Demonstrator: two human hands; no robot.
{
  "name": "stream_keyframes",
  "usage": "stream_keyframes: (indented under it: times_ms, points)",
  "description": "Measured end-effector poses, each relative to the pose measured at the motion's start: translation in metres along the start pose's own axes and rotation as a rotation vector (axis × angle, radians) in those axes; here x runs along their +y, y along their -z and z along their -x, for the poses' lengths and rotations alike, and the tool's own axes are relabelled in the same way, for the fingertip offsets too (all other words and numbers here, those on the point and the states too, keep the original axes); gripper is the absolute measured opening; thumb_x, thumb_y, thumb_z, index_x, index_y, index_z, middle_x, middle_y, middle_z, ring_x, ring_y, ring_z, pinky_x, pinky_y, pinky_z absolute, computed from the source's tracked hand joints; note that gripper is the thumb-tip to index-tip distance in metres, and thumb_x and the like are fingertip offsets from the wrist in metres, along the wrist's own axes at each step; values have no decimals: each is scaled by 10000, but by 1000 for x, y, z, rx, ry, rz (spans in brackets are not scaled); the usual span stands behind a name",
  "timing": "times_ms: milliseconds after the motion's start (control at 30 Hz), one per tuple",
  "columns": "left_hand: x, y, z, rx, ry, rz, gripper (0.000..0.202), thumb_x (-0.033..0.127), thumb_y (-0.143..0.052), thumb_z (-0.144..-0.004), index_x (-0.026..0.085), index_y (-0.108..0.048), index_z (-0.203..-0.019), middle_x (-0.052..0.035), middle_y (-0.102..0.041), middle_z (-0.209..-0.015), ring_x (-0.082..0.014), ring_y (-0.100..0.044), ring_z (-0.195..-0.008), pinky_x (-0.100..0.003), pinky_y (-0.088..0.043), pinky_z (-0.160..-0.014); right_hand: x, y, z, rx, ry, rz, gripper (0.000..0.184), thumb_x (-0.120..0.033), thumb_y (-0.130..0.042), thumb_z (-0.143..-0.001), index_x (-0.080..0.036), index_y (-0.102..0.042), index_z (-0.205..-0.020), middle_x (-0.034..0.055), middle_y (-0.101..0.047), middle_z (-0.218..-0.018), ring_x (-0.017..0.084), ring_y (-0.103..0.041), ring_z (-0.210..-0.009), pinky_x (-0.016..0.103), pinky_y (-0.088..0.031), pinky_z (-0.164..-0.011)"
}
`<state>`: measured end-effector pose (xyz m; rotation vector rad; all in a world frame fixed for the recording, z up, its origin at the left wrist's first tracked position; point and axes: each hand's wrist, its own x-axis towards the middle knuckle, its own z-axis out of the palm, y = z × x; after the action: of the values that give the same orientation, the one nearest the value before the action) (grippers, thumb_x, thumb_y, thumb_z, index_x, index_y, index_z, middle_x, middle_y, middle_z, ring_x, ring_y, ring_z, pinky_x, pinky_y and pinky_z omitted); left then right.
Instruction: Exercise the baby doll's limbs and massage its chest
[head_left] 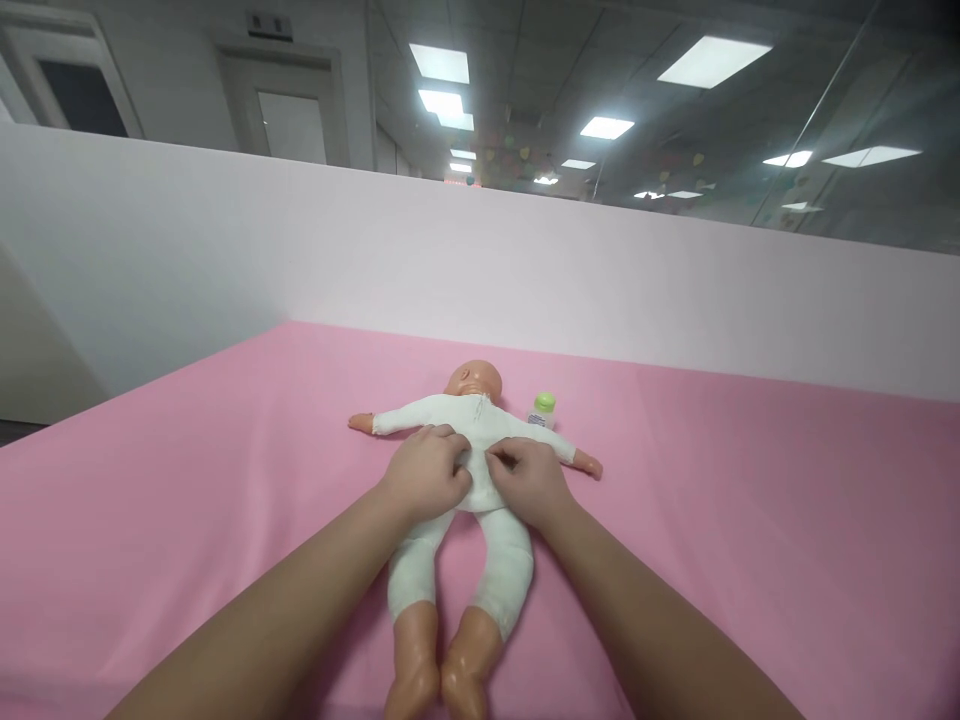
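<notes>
A baby doll (pixel 469 415) in a white bodysuit lies on its back on the pink sheet (pixel 750 520), head away from me, arms spread, bare feet toward me. My left hand (pixel 427 472) rests on the doll's belly with fingers curled into the white cloth. My right hand (pixel 527 480) sits beside it on the doll's waist, fingertips pinching the suit fabric. The two hands nearly touch over the doll's middle. The doll's hips are hidden under my hands.
A small bottle with a green cap (pixel 543 409) stands just right of the doll's shoulder. A white partition wall (pixel 525 270) rises behind the pink surface. Glass walls, ceiling lights and doors show above it.
</notes>
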<state>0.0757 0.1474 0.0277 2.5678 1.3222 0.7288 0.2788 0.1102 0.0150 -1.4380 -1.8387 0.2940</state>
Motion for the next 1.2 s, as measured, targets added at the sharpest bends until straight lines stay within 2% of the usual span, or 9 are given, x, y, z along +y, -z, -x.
stream_keyframes:
  times_ms: [133, 233, 367, 467, 600, 733, 867, 1000, 1200]
  points:
    - [-5, 8, 0, 76, 43, 74, 336, 200, -571, -833, 235, -754, -1114, -52, -732, -1059, -247, -674, -957, -354, -499, -762, 3, -4, -2, 132, 7, 49, 192, -281, -672, -903, -223, -784, -1047, 26, -782, -1079, 240, -685, -1063, 368, -501, -980]
    - [-7, 5, -2, 113, 49, 79, 270, 258, -513, -934, 233, -758, -1044, -48, -729, -1022, -236, -663, -937, -372, -504, -792, 4, -7, -3, 60, -7, 75, 305, -303, -675, -913, -213, -760, -1192, 41, -762, -1199, 251, -673, -1150, 385, -486, -1043]
    - [-6, -6, -4, 142, -62, -36, 362, 190, -564, -865, 227, -733, -1182, -70, -698, -1149, -283, -609, -1098, -436, -484, -968, 1, -8, -4, -55, -3, 92, 322, -282, -609, -958, -240, -747, -1245, 33, -744, -1252, 249, -658, -1192, 382, -487, -1044]
    - [-6, -11, -4, 98, -98, -62, 415, 161, -552, -851, 235, -721, -1222, -72, -679, -1204, -288, -593, -1144, -444, -470, -1015, -1, -6, -5, -100, 22, 106, 299, -272, -573, -979, -243, -761, -1211, 48, -745, -1228, 251, -659, -1164, 373, -497, -1006]
    - [-10, -9, -6, -5, -28, -31, 386, 181, -528, -869, 253, -730, -1190, -57, -693, -1130, -276, -627, -1079, -425, -502, -959, -2, -7, -5, -113, 34, 102, 269, -263, -573, -976, -233, -776, -1150, 61, -750, -1193, 250, -663, -1127, 366, -497, -985]
    - [-12, -5, -5, -17, -25, -22, 406, 206, -545, -860, 258, -716, -1224, -59, -688, -1156, -282, -625, -1088, -429, -516, -950, 2, -9, -5, -75, 28, 66, 268, -253, -612, -939, -232, -771, -1155, 49, -748, -1199, 246, -659, -1141, 376, -490, -1023]
    - [-12, -6, -3, 47, -76, -63, 525, 229, -568, -859, 229, -637, -1380, -99, -621, -1367, -323, -551, -1263, -493, -470, -1078, 5, -11, -4, -23, -5, 54, 338, -271, -687, -880, -224, -754, -1209, 51, -744, -1219, 257, -653, -1171, 405, -480, -1078]
    - [-15, -10, -2, 52, -106, -91, 646, 246, -568, -877, 192, -517, -1519, -122, -434, -1612, -352, -380, -1483, -541, -347, -1223, 6, -13, -1, 15, 9, 89, 550, -272, -683, -877, -174, -638, -1416, 95, -635, -1439, 280, -549, -1363, 435, -402, -1194]
    - [-14, -12, -1, -24, -8, -39, 597, 271, -533, -899, 212, -556, -1492, -112, -515, -1547, -345, -527, -1372, -513, -454, -1137, 6, -12, -2, -125, -31, 80, 543, -295, -593, -942, -157, -601, -1468, 109, -621, -1463, 282, -557, -1376, 457, -407, -1196]
